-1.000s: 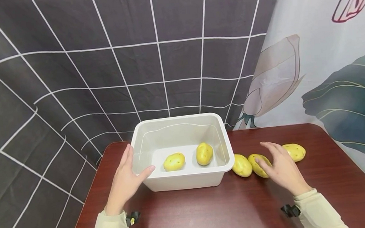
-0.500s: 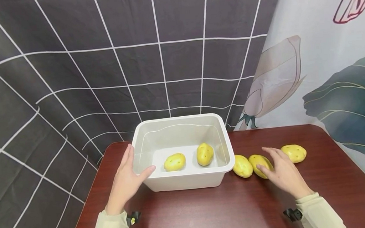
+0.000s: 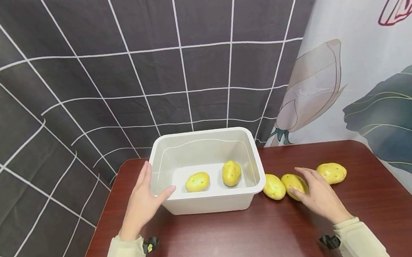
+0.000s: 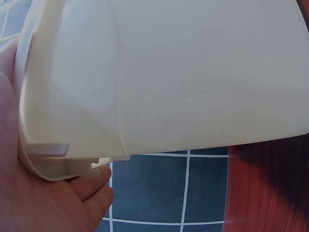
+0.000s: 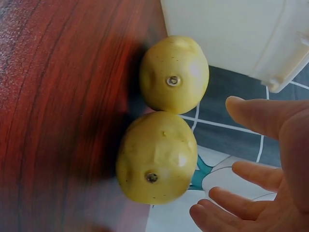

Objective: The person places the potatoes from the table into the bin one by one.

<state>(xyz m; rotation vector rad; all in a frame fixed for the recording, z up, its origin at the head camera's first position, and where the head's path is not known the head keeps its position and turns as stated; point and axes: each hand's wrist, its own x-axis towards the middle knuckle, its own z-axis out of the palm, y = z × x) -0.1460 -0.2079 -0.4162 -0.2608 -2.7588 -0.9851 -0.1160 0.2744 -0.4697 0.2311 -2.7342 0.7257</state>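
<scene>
At the front left corner of a white plastic bin [image 3: 212,204], my left hand [image 3: 142,206] rests with its thumb across the front rim and its straight fingers along the left side. The left wrist view has the palm and fingers [image 4: 99,191] right at the rim's corner. Two yellow potatoes [image 3: 197,181] lie inside the bin. My right hand [image 3: 322,198] hovers with spread fingers over a potato [image 3: 294,184] to the right of the bin. In the right wrist view a gap shows between the thumb and that potato [image 5: 157,157]; a second potato [image 5: 175,75] sits against it.
Another potato [image 3: 332,173] lies beyond my right hand, farther right on the dark red table [image 3: 229,243]. A dark grid-patterned cloth [image 3: 143,73] hangs behind the table, and a pale floral cloth [image 3: 364,63] hangs at the right.
My right hand has come down slightly and its thumb has drawn closer to the potato below. The left hand and the bin stay in place.
</scene>
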